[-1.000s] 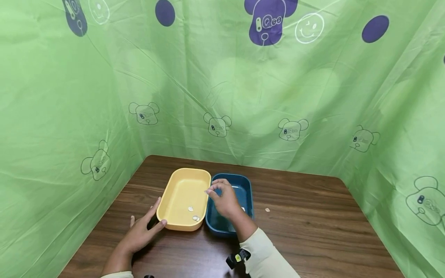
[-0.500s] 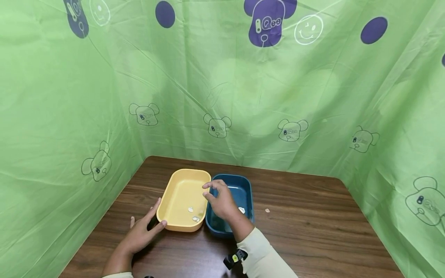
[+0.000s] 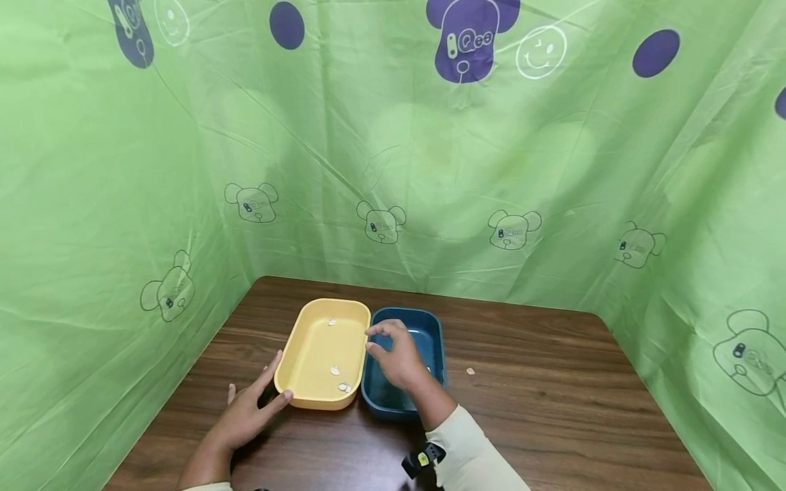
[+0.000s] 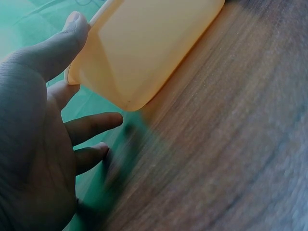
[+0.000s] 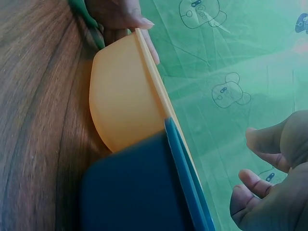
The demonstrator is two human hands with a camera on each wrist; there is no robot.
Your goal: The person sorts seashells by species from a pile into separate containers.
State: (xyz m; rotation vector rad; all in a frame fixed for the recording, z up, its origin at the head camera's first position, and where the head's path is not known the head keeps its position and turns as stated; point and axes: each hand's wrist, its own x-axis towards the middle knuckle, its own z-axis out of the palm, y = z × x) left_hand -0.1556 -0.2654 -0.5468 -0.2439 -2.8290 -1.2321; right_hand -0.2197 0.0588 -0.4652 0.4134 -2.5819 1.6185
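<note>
My left hand [image 3: 248, 409] touches the near left corner of a yellow box [image 3: 288, 354], its thumb at the rim and its forefinger along the outside. In the left wrist view, the other fingers reach out below the corner. Several small, pale, shell-like pieces lie in this box, one [image 3: 331, 322] by the far wall and the rest [image 3: 335, 371] towards the near end. My right hand [image 3: 399, 354] hovers over the adjoining dark blue box [image 3: 442, 348], thumb and fingers apart with nothing between them. Beside its wrist, part of a pale piece [image 3: 428, 369] shows inside the blue box.
One more pale piece [image 3: 470, 372] lies on the brown wooden table [image 3: 552, 409], right of the blue box. A green printed curtain [image 3: 399, 170] encloses the back and sides. A black strap [image 3: 424, 459] sits on the right wrist.
My right hand, which pinched a small pale piece, has spread its fingers and let it go. That piece now lies near the yellow box's far wall. My left hand stays put.
</note>
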